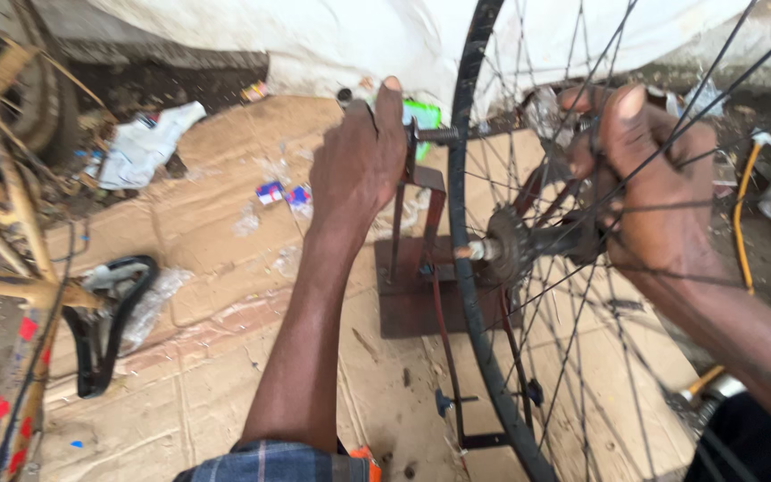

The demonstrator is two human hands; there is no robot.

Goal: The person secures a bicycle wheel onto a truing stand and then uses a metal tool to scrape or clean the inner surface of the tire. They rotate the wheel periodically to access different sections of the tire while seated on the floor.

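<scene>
A bicycle wheel with a black rim (462, 223) and thin spokes stands upright in a rusty metal stand (417, 295). Its hub carries a toothed sprocket (508, 245) on an axle. My left hand (359, 165) grips the top of the stand beside the rim, thumb pointing up. My right hand (649, 178) reaches in among the spokes on the wheel's far side, fingers closed around something there; what it pinches is hidden by the fingers.
Flattened cardboard (216, 357) covers the ground. A yellowish bicycle frame (11, 232) and a black saddle (109, 321) lie at the left. Paper litter (145, 143) sits at the back, a yellow-handled tool (742, 214) at the right.
</scene>
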